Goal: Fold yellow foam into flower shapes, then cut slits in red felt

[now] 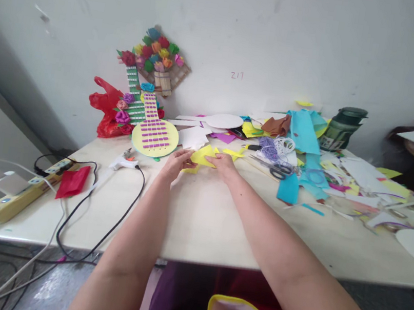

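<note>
Bench (213, 218) against wall (226, 23). Left hand (178, 163), right hand (224, 164) pinch yellow paper (202, 156). From paper: scissors (280, 172) three o'clock, bottle (338, 132) two, glue gun (124, 163) nine, power strip (26, 196) eight.

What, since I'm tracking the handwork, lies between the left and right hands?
In the head view, yellow sheet material lies between the left hand and the right hand, held by both; whether one piece or several is unclear.

Yellow sheet (202, 156) looks matt, papery; tabletop (208, 222) smooth, faintly glossy; red bag (110, 126) crinkled, shiny plastic; power strip (15, 205) smooth, hard plastic.
</note>
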A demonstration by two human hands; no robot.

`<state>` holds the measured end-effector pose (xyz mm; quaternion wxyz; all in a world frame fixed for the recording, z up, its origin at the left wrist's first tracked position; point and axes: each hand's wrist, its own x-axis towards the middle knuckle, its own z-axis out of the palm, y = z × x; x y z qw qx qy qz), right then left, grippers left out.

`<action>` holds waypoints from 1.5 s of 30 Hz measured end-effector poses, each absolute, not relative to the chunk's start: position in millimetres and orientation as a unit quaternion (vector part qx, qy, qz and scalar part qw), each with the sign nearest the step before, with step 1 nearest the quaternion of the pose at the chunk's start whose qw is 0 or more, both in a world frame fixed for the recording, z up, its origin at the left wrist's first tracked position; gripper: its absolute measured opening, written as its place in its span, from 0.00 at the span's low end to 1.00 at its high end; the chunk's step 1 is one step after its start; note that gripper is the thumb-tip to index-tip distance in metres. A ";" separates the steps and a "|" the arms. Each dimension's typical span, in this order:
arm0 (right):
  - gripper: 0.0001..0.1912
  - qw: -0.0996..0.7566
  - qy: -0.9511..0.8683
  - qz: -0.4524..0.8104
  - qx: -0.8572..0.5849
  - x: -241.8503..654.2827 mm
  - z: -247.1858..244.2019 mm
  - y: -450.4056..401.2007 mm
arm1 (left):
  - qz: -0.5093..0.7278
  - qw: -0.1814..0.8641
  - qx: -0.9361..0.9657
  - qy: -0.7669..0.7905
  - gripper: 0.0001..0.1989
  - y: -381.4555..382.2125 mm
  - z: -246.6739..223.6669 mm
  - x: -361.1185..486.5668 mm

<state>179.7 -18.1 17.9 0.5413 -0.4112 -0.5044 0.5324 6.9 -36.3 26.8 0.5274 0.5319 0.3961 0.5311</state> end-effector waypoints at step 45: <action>0.09 0.523 -0.500 0.580 -0.374 176.3 20.1 -24.4 | 0.496 0.493 0.565 0.438 0.19 -32.8 20.7 9.7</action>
